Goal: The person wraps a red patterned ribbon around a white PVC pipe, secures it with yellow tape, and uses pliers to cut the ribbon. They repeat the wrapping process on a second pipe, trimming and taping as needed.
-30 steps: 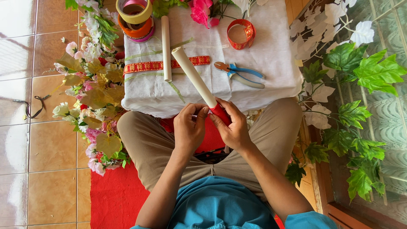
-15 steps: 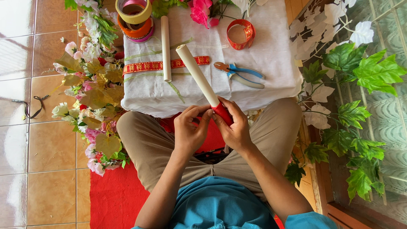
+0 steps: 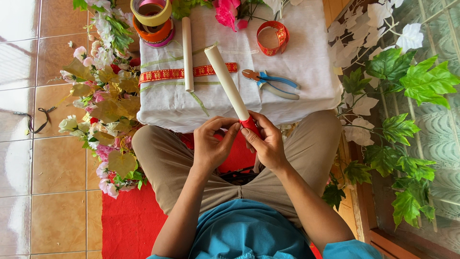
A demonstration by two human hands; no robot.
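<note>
Both hands hold a long cream tube (image 3: 225, 81) that slants up and away over the white-clothed low table (image 3: 306, 96). The tube's near end is wrapped in red ribbon (image 3: 250, 124). My right hand (image 3: 268, 141) grips that red-wrapped end. My left hand (image 3: 213, 144) pinches the tube beside it with its fingertips. On the cloth lie a second cream tube (image 3: 187, 48), a strip of red and gold ribbon (image 3: 167, 74) and blue-handled pliers (image 3: 270, 82).
Stacked tape rolls (image 3: 152, 17) and a red ribbon spool (image 3: 270, 37) sit at the table's far side. Artificial flowers (image 3: 103, 86) are heaped on the tiled floor at left. Green and white fake leaves (image 3: 407, 96) stand at right. A red mat (image 3: 129, 220) lies under my legs.
The tube has tilted slightly and my fingers have shifted a little around its red-wrapped end; the hands stay in the same place.
</note>
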